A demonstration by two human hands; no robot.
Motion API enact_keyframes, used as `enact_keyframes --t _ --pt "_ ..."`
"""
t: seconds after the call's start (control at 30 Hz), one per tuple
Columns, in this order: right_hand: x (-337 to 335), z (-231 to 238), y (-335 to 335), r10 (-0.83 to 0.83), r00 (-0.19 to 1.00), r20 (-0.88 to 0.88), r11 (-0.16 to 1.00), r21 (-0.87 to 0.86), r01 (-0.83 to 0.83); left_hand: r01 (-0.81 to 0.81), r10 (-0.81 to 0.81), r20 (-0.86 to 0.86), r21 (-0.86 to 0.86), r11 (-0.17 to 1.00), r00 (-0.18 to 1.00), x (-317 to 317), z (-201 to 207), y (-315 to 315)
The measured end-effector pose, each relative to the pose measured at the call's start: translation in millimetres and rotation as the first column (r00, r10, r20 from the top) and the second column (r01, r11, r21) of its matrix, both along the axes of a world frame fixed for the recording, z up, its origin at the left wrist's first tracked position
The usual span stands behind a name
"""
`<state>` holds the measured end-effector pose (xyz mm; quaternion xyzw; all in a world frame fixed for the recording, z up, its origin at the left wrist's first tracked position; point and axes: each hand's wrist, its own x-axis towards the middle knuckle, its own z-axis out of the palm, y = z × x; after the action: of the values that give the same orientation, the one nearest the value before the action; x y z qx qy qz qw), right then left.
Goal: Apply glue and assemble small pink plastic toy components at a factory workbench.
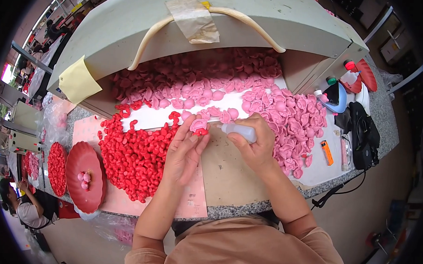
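Note:
My left hand pinches a small pink shell-shaped piece with a red part below it, held up between the fingertips. Opposite it, my right hand grips a small translucent squeeze bottle, its nozzle pointing left at the piece. A heap of small glossy red pieces lies left of my left hand. To the right of my right hand spreads a pile of pink frilled shell-like pieces. More pink pieces, some round, lie behind my hands on a white sheet.
A pale cabinet-like hood arches over the back pieces. At left stand a red scalloped dish with round pink pieces and a tray of red bits. An orange lighter-like item and black bag lie at right. Another person sits far left.

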<state>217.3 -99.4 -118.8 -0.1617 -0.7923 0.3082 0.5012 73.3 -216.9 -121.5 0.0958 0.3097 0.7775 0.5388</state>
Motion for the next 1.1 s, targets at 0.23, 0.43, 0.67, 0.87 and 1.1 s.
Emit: enact_keyframes --t 0.23,0.43,0.67,0.87,1.1 --pt "-0.7 0.3 -0.4 -0.014 1.0 0.013 0.999 0.037 0.013 0.009 -0.009 -0.061 -0.003 1.0 0.998 0.7 -0.8 -1.8" --pt "-1.9 2.5 -4.5 0.011 1.0 0.029 1.0 0.016 -0.012 -0.016 0.015 -0.121 -0.012 1.0 0.993 1.1 -2.1 -2.3" --pt "-2.6 0.5 -3.6 0.025 0.999 0.023 1.0 -0.004 -0.025 -0.016 0.016 -0.085 -0.004 1.0 0.996 -0.4 -1.0 -1.8" --pt "-2.1 2.7 -3.7 0.033 0.999 0.017 0.999 -0.009 -0.033 -0.025 0.024 -0.07 -0.012 1.0 0.997 0.0 -0.2 -1.4" --pt "-1.7 1.3 -1.8 0.022 1.0 0.003 0.998 -0.062 -0.022 -0.019 0.016 -0.094 -0.03 0.999 0.995 -1.2 0.5 -0.7"
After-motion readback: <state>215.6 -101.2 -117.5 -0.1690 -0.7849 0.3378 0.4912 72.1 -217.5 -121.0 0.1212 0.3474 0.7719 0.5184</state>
